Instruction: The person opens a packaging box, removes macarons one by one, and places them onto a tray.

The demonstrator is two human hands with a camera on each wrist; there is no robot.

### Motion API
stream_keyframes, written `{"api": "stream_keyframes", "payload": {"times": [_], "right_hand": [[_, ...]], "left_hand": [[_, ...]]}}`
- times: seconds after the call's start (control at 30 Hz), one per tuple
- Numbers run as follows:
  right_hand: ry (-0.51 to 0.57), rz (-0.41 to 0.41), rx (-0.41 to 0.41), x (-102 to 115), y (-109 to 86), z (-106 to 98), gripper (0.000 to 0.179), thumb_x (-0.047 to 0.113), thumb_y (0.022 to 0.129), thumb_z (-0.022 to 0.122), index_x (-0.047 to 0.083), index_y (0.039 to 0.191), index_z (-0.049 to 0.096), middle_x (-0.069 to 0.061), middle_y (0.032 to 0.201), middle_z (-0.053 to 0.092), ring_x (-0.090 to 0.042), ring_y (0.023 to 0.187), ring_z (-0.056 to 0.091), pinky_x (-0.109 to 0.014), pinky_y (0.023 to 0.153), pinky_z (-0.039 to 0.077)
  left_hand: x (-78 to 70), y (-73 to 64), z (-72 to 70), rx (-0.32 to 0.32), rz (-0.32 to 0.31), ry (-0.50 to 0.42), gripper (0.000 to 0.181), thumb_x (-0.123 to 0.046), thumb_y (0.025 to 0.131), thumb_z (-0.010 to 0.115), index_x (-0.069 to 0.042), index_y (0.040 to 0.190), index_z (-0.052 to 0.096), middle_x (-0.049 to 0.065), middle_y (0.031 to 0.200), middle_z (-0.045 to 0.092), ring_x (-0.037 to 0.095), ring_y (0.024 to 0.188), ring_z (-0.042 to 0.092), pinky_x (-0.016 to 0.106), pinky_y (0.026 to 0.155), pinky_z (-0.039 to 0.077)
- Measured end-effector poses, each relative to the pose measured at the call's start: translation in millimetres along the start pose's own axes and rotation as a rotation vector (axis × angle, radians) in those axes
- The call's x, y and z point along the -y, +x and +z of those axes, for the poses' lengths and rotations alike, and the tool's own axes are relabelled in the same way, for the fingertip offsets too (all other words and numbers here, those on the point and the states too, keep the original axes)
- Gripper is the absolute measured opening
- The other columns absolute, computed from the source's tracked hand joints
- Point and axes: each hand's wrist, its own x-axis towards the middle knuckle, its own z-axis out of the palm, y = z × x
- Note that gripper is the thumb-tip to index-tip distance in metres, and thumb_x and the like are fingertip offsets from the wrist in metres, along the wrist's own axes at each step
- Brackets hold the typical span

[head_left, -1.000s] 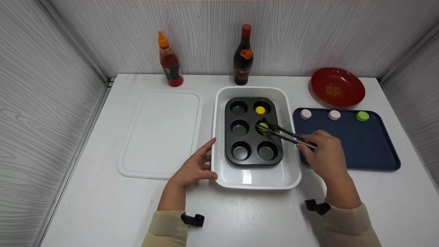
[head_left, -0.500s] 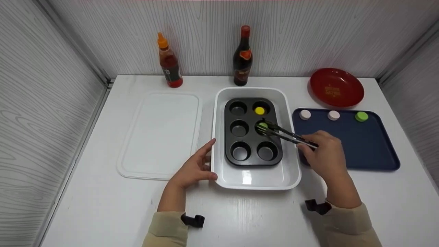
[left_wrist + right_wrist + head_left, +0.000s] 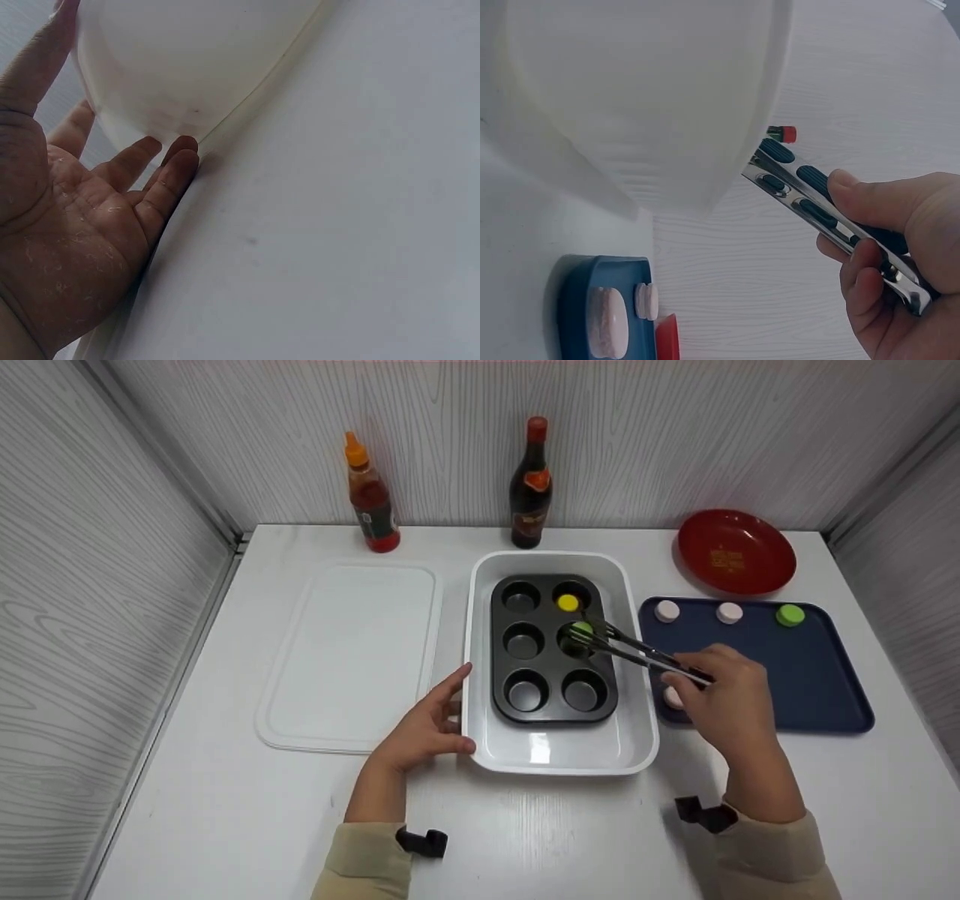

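My right hand [image 3: 724, 697] grips metal tongs [image 3: 641, 654] with dark inlays on the handles. Their tips reach over the middle right cup of the dark muffin tin [image 3: 553, 712], around a green macaron [image 3: 582, 628]. A yellow macaron [image 3: 568, 602] sits in the far right cup. The tin lies inside a white tub [image 3: 555, 761]. At the tub's left side is my left hand [image 3: 424, 727], fingers spread; the left wrist view shows its fingertips at the outer wall. The tub wall hides the tong tips in the right wrist view.
Right of the tub, a blue tray [image 3: 795, 682] bears pale pink macarons [image 3: 730, 613] and a green one. A red plate [image 3: 739, 551] stands behind it. Sauce bottle [image 3: 373, 506] and dark bottle [image 3: 531, 491] stand at the back. A white lid [image 3: 349, 652] lies left.
My right hand has shifted right with the tongs, and the green macaron has moved slightly up and right at their tips. A pink macaron beside that hand is now uncovered. The left hand stays put.
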Motion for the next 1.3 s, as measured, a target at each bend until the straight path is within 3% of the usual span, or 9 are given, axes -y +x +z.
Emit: {"api": "stream_keyframes", "payload": {"times": [0.13,0.27,0.4,0.57,0.8,1.3], "right_hand": [[0.013,-0.042,-0.05,-2.0,-3.2,-4.9,0.025,-0.01,0.08,0.087,-0.005,0.105,0.082,-0.016,0.088,0.072,-0.023,0.074,0.064,-0.003,0.068,0.039],[0.035,-0.089,-0.103,-5.2,-9.3,-10.6,0.028,-0.015,0.076,0.088,-0.006,0.102,0.082,-0.016,0.085,0.072,-0.01,0.073,0.06,-0.003,0.067,0.041],[0.051,-0.059,-0.118,-5.5,-14.5,-17.6,0.03,-0.015,0.076,0.087,-0.003,0.103,0.083,-0.014,0.086,0.073,0.001,0.075,0.056,-0.003,0.069,0.043],[0.034,0.016,-0.119,-4.5,-19.4,-28.4,0.029,-0.01,0.08,0.088,-0.001,0.106,0.083,-0.014,0.089,0.073,0.001,0.076,0.055,-0.001,0.07,0.043],[0.013,-0.03,-0.179,-8.2,-23.8,-48.3,0.028,-0.013,0.077,0.088,-0.004,0.103,0.082,-0.015,0.083,0.071,0.008,0.071,0.051,-0.002,0.065,0.041],[-0.022,0.012,-0.24,-14.2,-35.5,-73.0,0.024,-0.015,0.078,0.086,-0.009,0.101,0.08,-0.019,0.086,0.071,0.012,0.072,0.05,-0.002,0.065,0.039]], "left_hand": [[0.4,0.6,1.0,0.004,0.004,0.002,0.12,-0.003,0.077,0.094,-0.015,0.171,0.02,0.019,0.172,0.025,0.043,0.132,0.057,0.045,0.099,0.057],[1.6,0.7,2.5,-0.002,-0.012,0.003,0.12,-0.001,0.077,0.094,-0.015,0.171,0.021,0.02,0.172,0.026,0.042,0.132,0.058,0.045,0.099,0.057],[1.1,1.2,3.9,-0.015,-0.016,-0.003,0.119,0.002,0.076,0.093,-0.014,0.171,0.022,0.021,0.171,0.028,0.043,0.133,0.057,0.046,0.1,0.057],[-0.8,0.9,3.8,-0.021,-0.016,0.006,0.119,0.003,0.076,0.092,-0.013,0.17,0.022,0.021,0.171,0.028,0.044,0.131,0.058,0.046,0.099,0.057],[-0.5,0.5,-0.4,-0.012,-0.006,0.018,0.119,0.0,0.077,0.093,-0.013,0.171,0.02,0.021,0.171,0.028,0.044,0.13,0.059,0.044,0.098,0.058],[-1.5,0.4,-1.0,-0.009,-0.009,0.005,0.119,-0.002,0.077,0.094,-0.015,0.171,0.022,0.021,0.171,0.027,0.042,0.131,0.059,0.046,0.1,0.057]]}}
